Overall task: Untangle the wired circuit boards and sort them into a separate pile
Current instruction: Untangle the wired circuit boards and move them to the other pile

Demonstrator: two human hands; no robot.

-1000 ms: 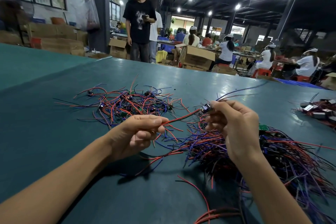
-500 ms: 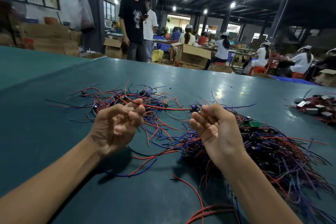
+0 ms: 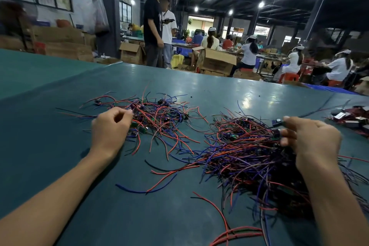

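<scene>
1. While the teal table (image 3: 50, 136) carries everything, two wire masses take up its middle.
2. Tangled heap (image 3: 245, 158): the biggest mass, right of centre and running toward the near edge. It is a dense mat of red, blue, purple and black leads with small green boards half buried.
3. Sorted pile (image 3: 159, 118): thinner and looser, left of the heap and farther from the near edge.
4. Cluster of boxed parts (image 3: 351, 118): at the right edge, apart from both.
5. Right hand (image 3: 313, 140): over the heap's right side, with thumb and fingers pinching a circuit board (image 3: 277, 122).
6. Left hand (image 3: 110, 128): curled at the sorted pile's left flank, fingertips among its wires. Cannot tell whether it pinches anything.
7. The circuit board is small, dark with a blue part, and held at the fingertips. Its leads appear to run leftward down into the heap.
8. Judgement: the sorted pile lies left of the held board, across the heap, and nearer the left hand. The leads likely need drawing out along their length, away from the heap, before the board goes left.
</scene>
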